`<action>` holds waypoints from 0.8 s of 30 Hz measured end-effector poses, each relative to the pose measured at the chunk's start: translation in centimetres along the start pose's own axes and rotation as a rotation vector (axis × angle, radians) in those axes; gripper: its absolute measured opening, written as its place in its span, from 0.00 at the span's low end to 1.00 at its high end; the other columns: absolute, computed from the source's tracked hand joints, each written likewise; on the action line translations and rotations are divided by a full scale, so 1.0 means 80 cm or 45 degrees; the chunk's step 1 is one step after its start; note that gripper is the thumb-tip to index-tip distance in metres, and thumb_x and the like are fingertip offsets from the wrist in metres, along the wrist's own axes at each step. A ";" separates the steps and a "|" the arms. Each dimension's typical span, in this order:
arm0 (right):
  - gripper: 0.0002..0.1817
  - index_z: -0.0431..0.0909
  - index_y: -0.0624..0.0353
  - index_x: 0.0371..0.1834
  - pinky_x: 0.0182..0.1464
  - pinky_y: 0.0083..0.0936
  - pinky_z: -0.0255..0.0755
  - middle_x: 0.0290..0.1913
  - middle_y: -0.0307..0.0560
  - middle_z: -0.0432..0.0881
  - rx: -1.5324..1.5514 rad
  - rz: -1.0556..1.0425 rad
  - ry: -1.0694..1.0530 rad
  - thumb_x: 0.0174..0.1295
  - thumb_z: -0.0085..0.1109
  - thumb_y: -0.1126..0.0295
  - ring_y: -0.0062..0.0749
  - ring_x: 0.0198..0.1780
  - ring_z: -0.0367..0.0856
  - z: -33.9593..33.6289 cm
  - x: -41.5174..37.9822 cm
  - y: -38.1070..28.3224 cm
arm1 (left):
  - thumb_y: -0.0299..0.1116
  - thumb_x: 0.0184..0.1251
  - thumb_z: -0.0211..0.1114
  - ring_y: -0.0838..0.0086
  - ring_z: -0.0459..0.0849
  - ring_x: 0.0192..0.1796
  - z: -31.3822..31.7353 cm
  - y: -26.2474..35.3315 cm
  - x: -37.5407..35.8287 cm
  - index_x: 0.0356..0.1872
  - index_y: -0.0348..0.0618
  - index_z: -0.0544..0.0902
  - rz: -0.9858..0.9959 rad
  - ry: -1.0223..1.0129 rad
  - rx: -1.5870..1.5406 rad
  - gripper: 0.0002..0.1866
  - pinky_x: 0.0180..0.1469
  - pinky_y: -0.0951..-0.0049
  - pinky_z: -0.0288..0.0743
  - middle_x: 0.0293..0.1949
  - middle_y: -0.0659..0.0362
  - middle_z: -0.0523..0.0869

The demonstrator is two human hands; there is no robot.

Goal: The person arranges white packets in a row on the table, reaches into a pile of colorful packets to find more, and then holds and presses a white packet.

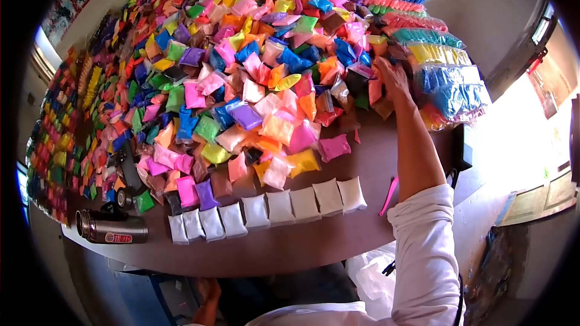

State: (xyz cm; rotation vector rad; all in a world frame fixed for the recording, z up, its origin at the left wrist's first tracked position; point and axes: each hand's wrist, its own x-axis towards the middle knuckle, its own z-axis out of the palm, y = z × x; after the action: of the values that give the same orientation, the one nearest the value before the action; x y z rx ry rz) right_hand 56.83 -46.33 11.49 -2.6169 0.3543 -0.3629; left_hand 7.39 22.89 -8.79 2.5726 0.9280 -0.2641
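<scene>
My right hand [393, 76] reaches to the right edge of a big heap of small colored packets [266, 108]. Its fingers are stretched out over the packets there, and no packet shows clearly in its grasp. My left hand [209, 290] hangs low by my lap, below the table edge; its fingers are too dark and small to make out. Several white packets [281, 207] lie in a row along the near side of the brown table [290, 247]. To the right of the row lies a thin pink stick-like tool [389, 196].
Large clear bags of sorted packets [450, 87] are lined up along the right of the heap. A steel flask [112, 228] lies on its side at the table's left. Beside my lap hangs a white plastic bag [371, 278]. A dark box-like object [462, 148] stands at the right edge.
</scene>
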 end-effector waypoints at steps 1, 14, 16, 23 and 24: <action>0.49 0.65 0.58 0.68 0.67 0.39 0.60 0.70 0.67 0.59 0.267 0.177 0.049 0.49 0.55 0.32 0.54 0.71 0.60 -0.006 0.001 -0.025 | 0.47 0.73 0.45 0.43 0.76 0.53 -0.011 0.019 -0.007 0.56 0.37 0.75 0.040 -0.012 0.025 0.25 0.55 0.53 0.69 0.52 0.39 0.79; 0.37 0.75 0.38 0.59 0.57 0.49 0.66 0.49 0.59 0.79 0.095 -0.201 0.416 0.48 0.55 0.32 0.53 0.54 0.78 0.020 -0.063 -0.249 | 0.41 0.79 0.37 0.50 0.74 0.55 -0.008 0.009 -0.005 0.65 0.37 0.67 0.291 -0.191 0.458 0.23 0.59 0.59 0.66 0.59 0.42 0.73; 0.34 0.76 0.40 0.57 0.54 0.50 0.65 0.52 0.55 0.78 0.209 -0.322 0.207 0.49 0.56 0.34 0.52 0.54 0.77 0.023 -0.075 -0.273 | 0.41 0.79 0.37 0.49 0.74 0.55 -0.020 0.047 -0.024 0.65 0.37 0.67 0.193 -0.218 0.456 0.23 0.59 0.57 0.66 0.59 0.42 0.73; 0.27 0.86 0.49 0.41 0.49 0.44 0.73 0.41 0.54 0.82 0.375 -0.538 0.297 0.51 0.58 0.40 0.49 0.45 0.81 0.005 -0.088 -0.286 | 0.49 0.72 0.46 0.49 0.76 0.55 -0.021 0.090 -0.053 0.60 0.38 0.71 -0.060 -0.089 0.177 0.27 0.55 0.55 0.69 0.58 0.41 0.74; 0.24 0.87 0.50 0.38 0.46 0.40 0.75 0.38 0.56 0.82 0.405 -0.497 0.416 0.50 0.61 0.42 0.51 0.42 0.82 -0.004 -0.075 -0.272 | 0.49 0.72 0.46 0.49 0.76 0.55 -0.028 0.096 -0.060 0.60 0.38 0.71 -0.070 -0.090 0.174 0.27 0.55 0.55 0.69 0.58 0.41 0.74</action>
State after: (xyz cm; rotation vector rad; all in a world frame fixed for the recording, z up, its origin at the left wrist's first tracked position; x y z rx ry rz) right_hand 55.14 -26.01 21.14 -2.2977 -0.1123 -0.9045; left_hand 8.77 15.66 -3.00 2.6444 0.9871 -0.4457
